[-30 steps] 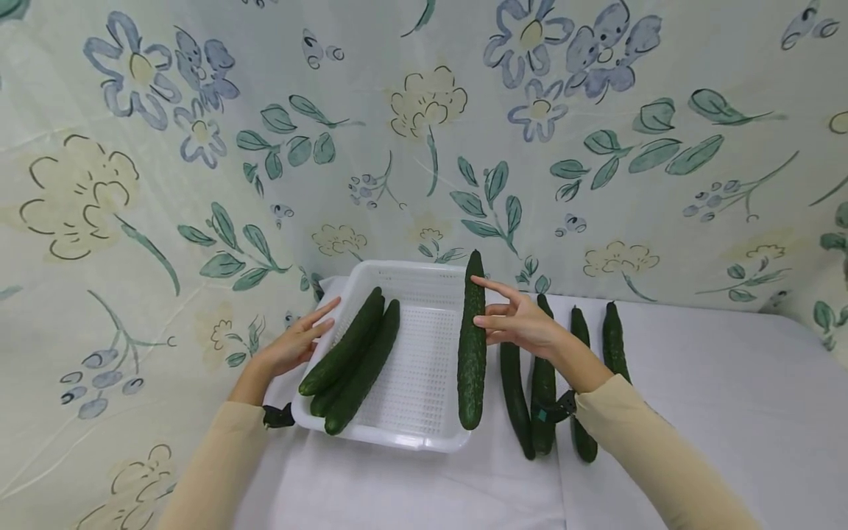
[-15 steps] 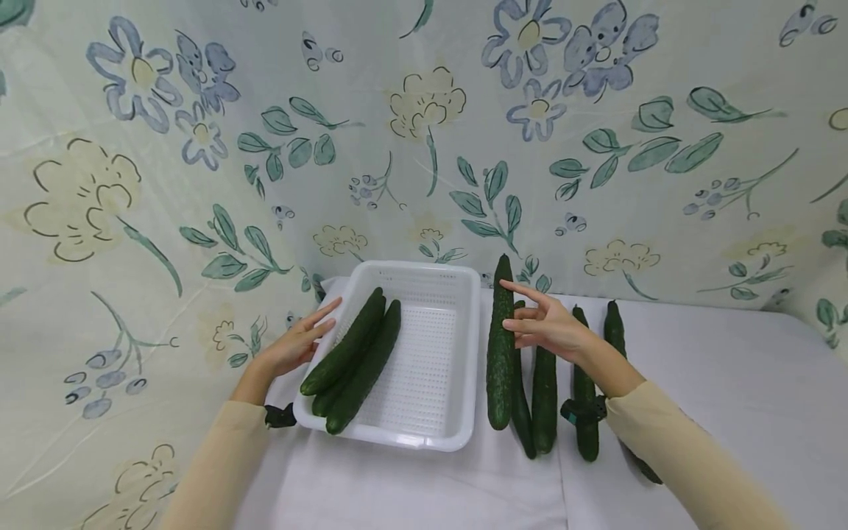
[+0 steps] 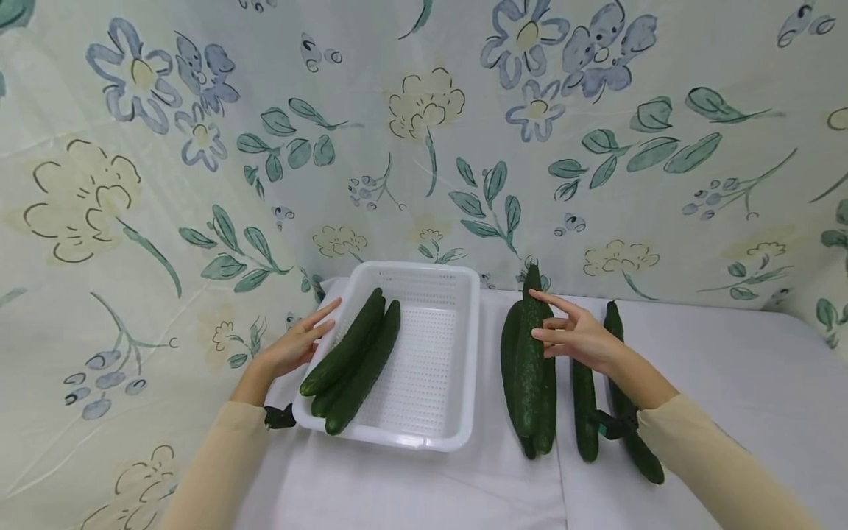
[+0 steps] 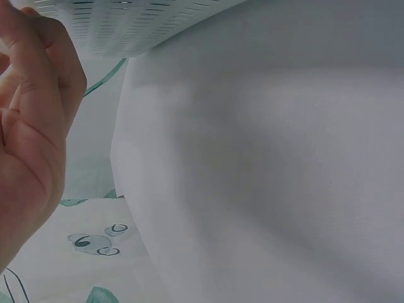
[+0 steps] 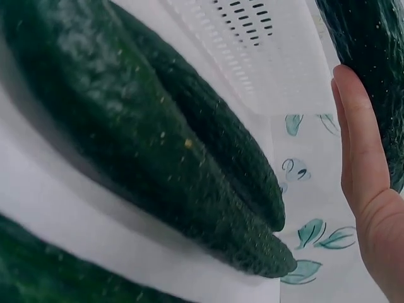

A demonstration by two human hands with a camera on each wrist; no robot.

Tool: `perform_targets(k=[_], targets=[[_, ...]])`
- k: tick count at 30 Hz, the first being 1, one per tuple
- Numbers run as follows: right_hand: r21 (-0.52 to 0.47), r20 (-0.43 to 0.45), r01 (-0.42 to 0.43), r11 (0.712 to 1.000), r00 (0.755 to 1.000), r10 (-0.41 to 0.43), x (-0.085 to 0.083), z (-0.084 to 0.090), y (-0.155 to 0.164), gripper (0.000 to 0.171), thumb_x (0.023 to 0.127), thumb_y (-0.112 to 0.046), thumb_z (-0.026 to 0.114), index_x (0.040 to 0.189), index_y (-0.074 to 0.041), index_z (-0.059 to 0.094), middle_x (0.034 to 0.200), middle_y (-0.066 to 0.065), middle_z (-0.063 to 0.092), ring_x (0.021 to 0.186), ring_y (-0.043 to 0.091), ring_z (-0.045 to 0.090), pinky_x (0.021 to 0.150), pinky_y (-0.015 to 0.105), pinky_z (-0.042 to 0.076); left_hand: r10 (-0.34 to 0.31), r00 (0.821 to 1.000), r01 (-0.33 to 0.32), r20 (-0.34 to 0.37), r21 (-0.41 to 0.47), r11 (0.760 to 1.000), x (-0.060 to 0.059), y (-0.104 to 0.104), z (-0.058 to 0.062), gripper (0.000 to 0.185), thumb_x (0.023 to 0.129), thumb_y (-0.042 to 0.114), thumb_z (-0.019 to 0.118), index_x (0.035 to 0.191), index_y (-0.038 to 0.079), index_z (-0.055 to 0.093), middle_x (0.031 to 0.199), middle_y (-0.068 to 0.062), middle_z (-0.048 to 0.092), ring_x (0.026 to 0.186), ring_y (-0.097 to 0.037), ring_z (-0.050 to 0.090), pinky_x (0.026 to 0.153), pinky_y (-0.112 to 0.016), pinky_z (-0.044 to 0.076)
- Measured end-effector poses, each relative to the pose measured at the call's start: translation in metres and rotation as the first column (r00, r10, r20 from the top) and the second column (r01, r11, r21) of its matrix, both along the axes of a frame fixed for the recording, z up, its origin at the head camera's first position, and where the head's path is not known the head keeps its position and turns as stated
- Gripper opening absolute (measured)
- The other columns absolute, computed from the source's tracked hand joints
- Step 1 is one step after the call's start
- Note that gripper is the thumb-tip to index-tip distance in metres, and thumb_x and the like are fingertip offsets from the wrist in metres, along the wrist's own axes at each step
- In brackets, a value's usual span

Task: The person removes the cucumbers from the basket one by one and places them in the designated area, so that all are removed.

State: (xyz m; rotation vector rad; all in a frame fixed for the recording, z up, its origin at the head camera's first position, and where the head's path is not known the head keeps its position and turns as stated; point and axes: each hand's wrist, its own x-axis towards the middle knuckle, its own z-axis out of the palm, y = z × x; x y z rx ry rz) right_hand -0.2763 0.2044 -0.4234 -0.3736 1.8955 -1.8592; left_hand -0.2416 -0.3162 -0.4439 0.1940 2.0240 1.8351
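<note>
A white perforated basket (image 3: 472, 353) sits on the white table with three dark green cucumbers (image 3: 358, 361) along its left side. My left hand (image 3: 301, 342) rests on the basket's left rim with its fingers straight; the left wrist view shows that hand (image 4: 31, 139) beside the basket's wall (image 4: 126, 25). My right hand (image 3: 573, 335) pinches a long cucumber (image 3: 528, 368) with its fingertips, right of the basket, lying over two other cucumbers (image 3: 509, 346). In the right wrist view a straight finger (image 5: 360, 151) lies against that cucumber (image 5: 372, 63), with the two table cucumbers (image 5: 126, 126) below.
Two more cucumbers (image 3: 584, 412) (image 3: 632, 442) lie on the white tablecloth (image 3: 729, 397) right of the pile, partly under my right forearm. A flower-printed cloth (image 3: 424, 132) hangs as a backdrop behind the table and down its left side.
My right hand has carried the long cucumber from over the basket's right rim to the right, onto the cucumbers lying on the table. The left hand has not moved.
</note>
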Motion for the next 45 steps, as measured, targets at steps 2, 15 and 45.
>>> perform_targets(k=[2,15,45], targets=[[0.005,0.003,0.004,1.0,1.0,-0.004,0.0,-0.003,0.006,0.075,0.085,-0.009,0.066,0.145,-0.031,0.026,0.082,0.008,0.045,0.071,0.019,0.057,0.07,0.046,0.051,0.005,1.0,-0.005,-0.004,-0.002,1.0,-0.002,-0.002,-0.004,0.051,0.1,0.026,0.04,0.146,0.037,0.02,0.141,-0.013,0.033,0.106,-0.02,0.053,0.079,-0.037,0.05],[-0.069,0.02,-0.024,0.997,0.999,0.025,0.002,-0.013,0.04,0.076,0.088,-0.001,0.059,0.147,-0.029,0.02,0.078,0.005,0.051,0.072,0.017,0.057,0.066,0.04,0.052,0.016,1.0,-0.016,-0.016,-0.001,1.0,-0.005,-0.004,-0.013,0.049,0.1,0.027,0.039,0.144,0.04,0.023,0.139,-0.013,0.035,0.104,-0.019,0.054,0.078,-0.035,0.05],[0.138,-0.104,0.006,0.99,0.995,0.008,0.009,-0.007,0.116,0.075,0.091,-0.004,0.055,0.148,-0.032,0.015,0.144,0.035,-0.008,0.101,0.004,0.055,0.078,0.045,0.049,-0.025,1.0,0.024,0.015,0.029,0.999,0.002,0.002,0.005,0.054,0.1,0.024,0.039,0.148,0.032,0.015,0.144,-0.015,0.028,0.108,-0.02,0.053,0.082,-0.038,0.049]])
